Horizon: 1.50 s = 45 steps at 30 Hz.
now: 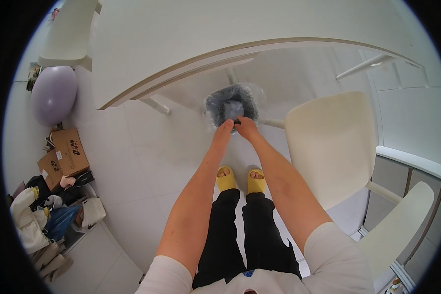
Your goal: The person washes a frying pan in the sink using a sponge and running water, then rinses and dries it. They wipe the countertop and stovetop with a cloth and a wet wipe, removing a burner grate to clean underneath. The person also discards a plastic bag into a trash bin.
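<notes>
A small waste bin stands on the floor beneath the table edge, lined with a clear plastic bag that spills over its rim. Inside it lies a crumpled translucent plastic item. Both arms reach down, and the two hands almost meet over the bin's near side. My left hand is seen edge-on, with its fingertips by the near rim. My right hand has bent fingers close to the left fingertips. Whether either hand grips the liner or something small cannot be made out.
The white table overhangs beyond the bin. A cream chair stands close on the right, another chair behind it. Left are a purple ball, cardboard boxes and piled bags. Yellow slippers are on the feet below.
</notes>
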Each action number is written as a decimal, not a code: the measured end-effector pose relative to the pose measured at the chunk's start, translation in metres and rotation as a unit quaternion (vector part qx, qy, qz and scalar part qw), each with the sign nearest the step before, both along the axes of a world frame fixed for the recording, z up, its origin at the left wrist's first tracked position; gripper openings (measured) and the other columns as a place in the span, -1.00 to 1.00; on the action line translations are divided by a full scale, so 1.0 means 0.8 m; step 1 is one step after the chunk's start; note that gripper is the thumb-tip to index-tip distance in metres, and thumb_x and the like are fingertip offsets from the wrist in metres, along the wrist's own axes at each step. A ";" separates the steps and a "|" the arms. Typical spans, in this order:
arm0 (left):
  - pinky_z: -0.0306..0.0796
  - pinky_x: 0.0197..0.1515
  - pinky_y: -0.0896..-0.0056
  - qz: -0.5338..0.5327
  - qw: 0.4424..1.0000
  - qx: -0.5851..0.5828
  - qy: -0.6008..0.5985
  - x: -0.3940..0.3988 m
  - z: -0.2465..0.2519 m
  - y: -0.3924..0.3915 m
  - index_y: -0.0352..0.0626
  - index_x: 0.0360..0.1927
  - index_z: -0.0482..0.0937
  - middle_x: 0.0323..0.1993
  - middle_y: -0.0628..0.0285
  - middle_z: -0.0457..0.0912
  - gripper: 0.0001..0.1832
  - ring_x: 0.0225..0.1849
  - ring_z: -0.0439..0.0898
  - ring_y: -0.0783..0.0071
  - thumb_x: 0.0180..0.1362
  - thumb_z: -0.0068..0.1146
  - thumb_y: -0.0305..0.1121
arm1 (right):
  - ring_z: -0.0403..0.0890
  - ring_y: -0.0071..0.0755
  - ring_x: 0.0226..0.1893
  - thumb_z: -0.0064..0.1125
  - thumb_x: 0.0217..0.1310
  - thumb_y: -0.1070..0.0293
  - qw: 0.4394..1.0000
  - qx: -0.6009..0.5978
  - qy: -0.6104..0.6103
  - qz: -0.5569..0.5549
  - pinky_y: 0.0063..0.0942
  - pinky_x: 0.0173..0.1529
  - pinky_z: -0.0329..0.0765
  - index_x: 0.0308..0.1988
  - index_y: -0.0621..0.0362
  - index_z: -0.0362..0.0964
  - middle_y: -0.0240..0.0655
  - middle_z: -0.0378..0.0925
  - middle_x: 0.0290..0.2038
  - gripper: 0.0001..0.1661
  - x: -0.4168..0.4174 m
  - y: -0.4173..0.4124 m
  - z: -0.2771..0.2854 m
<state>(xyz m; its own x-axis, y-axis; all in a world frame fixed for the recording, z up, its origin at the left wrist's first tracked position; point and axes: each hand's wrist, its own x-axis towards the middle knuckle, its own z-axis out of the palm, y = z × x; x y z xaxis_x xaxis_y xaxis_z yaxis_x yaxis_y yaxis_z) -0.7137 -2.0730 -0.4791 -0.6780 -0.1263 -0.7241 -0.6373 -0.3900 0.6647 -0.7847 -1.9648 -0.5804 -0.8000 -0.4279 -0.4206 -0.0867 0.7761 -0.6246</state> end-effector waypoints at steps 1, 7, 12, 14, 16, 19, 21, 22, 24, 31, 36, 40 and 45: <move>0.09 0.22 0.29 0.001 1.000 -0.010 -0.007 0.004 -0.005 -0.004 -0.10 0.28 0.20 0.25 0.29 0.25 -0.30 0.28 0.15 0.44 0.17 -0.05 0.11 | 0.43 0.00 0.00 0.07 0.08 0.27 1.000 -0.007 0.014 -0.007 -0.29 0.06 0.37 -0.02 0.22 0.41 -0.03 0.47 -0.07 -0.55 0.001 0.001 0.000; 0.26 0.07 0.43 0.006 0.991 -0.130 0.032 0.018 0.021 0.005 -0.17 0.11 0.43 0.04 0.30 0.47 -0.51 0.08 0.37 0.51 0.22 -0.05 -0.06 | 0.57 -0.18 -0.23 0.01 0.11 0.36 0.982 -0.142 0.017 -0.123 -0.36 -0.11 0.47 -0.16 0.22 0.51 -0.14 0.59 -0.29 -0.71 0.021 0.007 0.078; 0.35 -0.07 0.56 0.058 0.965 -0.193 0.168 0.031 0.211 0.057 -0.28 -0.03 0.51 -0.16 0.26 0.59 -0.69 -0.10 0.49 0.55 0.25 -0.09 -0.33 | 0.56 -0.52 -0.26 -0.06 0.21 0.41 0.899 -0.327 -0.036 -0.288 -0.56 -0.17 0.48 -0.12 0.20 0.49 -0.30 0.58 -0.26 -0.72 0.067 0.027 0.299; 0.37 -0.04 0.50 0.068 0.950 -0.207 0.225 0.037 0.317 0.062 -0.26 -0.05 0.52 -0.12 0.17 0.56 -0.72 -0.08 0.52 0.42 0.21 -0.05 -0.40 | 0.55 -0.52 -0.24 -0.07 0.23 0.41 0.892 -0.353 -0.022 -0.283 -0.57 -0.15 0.47 -0.10 0.20 0.48 -0.30 0.57 -0.21 -0.72 0.080 0.032 0.412; 0.38 -0.02 0.46 0.077 0.925 -0.238 0.286 0.044 0.391 0.062 -0.25 -0.07 0.52 -0.07 0.13 0.52 -0.73 -0.05 0.52 0.34 0.16 -0.02 -0.48 | 0.56 -0.45 -0.21 -0.08 0.23 0.39 0.894 -0.374 0.015 -0.245 -0.54 -0.12 0.46 -0.10 0.22 0.47 -0.26 0.57 -0.18 -0.71 0.081 0.029 0.509; 0.36 0.02 0.43 0.079 0.882 -0.317 0.341 0.051 0.471 0.051 -0.25 -0.07 0.52 0.06 0.16 0.41 -0.71 0.05 0.45 0.34 0.11 -0.03 -0.57 | 0.57 -0.30 -0.17 -0.08 0.23 0.37 0.909 -0.378 0.077 -0.159 -0.48 -0.07 0.46 -0.11 0.27 0.45 -0.19 0.56 -0.17 -0.70 0.079 0.026 0.605; 0.30 0.08 0.44 0.077 0.854 -0.381 0.347 0.048 0.517 0.045 -0.24 -0.05 0.51 0.19 0.20 0.28 -0.70 0.14 0.37 0.40 0.13 -0.08 -0.59 | 0.57 -0.27 -0.17 -0.07 0.22 0.38 0.918 -0.368 0.097 -0.116 -0.48 -0.08 0.47 -0.11 0.28 0.45 -0.17 0.54 -0.13 -0.70 0.063 0.023 0.649; 0.29 0.10 0.43 0.086 0.873 -0.349 0.330 0.048 0.531 0.040 -0.25 0.01 0.46 0.25 0.22 0.18 -0.65 0.20 0.30 0.38 0.11 -0.08 -0.59 | 0.57 -0.25 -0.22 -0.05 0.19 0.39 0.915 -0.366 0.146 -0.088 -0.46 -0.12 0.48 -0.12 0.29 0.45 -0.15 0.52 -0.15 -0.71 0.059 0.019 0.661; 0.31 0.08 0.42 0.147 0.885 -0.309 0.315 0.044 0.555 0.034 -0.26 0.05 0.41 0.21 0.22 0.24 -0.62 0.16 0.34 0.38 0.11 -0.06 -0.57 | 0.57 -0.27 -0.26 -0.02 0.16 0.40 0.921 -0.362 0.116 -0.091 -0.45 -0.16 0.49 -0.14 0.28 0.45 -0.16 0.53 -0.18 -0.72 0.058 0.019 0.699; 0.35 0.01 0.44 0.183 0.926 -0.179 0.277 0.043 0.554 0.012 -0.26 0.00 0.39 -0.01 0.20 0.41 -0.66 -0.03 0.48 0.41 0.10 -0.04 -0.56 | 0.58 -0.41 -0.28 0.03 0.13 0.45 0.940 -0.318 0.076 -0.097 -0.52 -0.22 0.51 -0.13 0.24 0.47 -0.24 0.55 -0.25 -0.74 0.091 0.038 0.700; 0.38 -0.02 0.46 0.147 0.939 -0.151 0.272 0.005 0.568 -0.031 -0.28 -0.03 0.39 -0.08 0.20 0.43 -0.71 -0.06 0.47 0.47 0.15 -0.07 -0.51 | 0.58 -0.44 -0.27 0.05 0.14 0.47 0.947 -0.291 0.021 -0.137 -0.55 -0.18 0.52 -0.15 0.24 0.48 -0.27 0.55 -0.26 -0.76 0.139 0.058 0.721; 0.38 -0.02 0.46 0.047 0.905 -0.131 0.403 -0.022 0.629 0.006 -0.30 -0.09 0.42 -0.18 0.22 0.49 -0.77 -0.12 0.48 0.50 0.17 -0.11 -0.52 | 0.57 -0.49 -0.23 0.01 0.16 0.51 0.922 -0.321 0.060 -0.206 -0.56 -0.14 0.52 -0.15 0.23 0.48 -0.29 0.54 -0.25 -0.77 0.160 0.076 0.754; 0.38 -0.06 0.46 -0.181 0.860 -0.039 0.475 0.006 0.694 0.114 -0.33 -0.15 0.44 -0.28 0.19 0.55 -0.77 -0.20 0.51 0.48 0.24 -0.11 -0.37 | 0.56 -0.45 -0.21 -0.02 0.16 0.54 0.860 -0.398 0.166 -0.271 -0.49 -0.12 0.51 -0.14 0.24 0.46 -0.30 0.53 -0.20 -0.76 0.192 0.134 0.831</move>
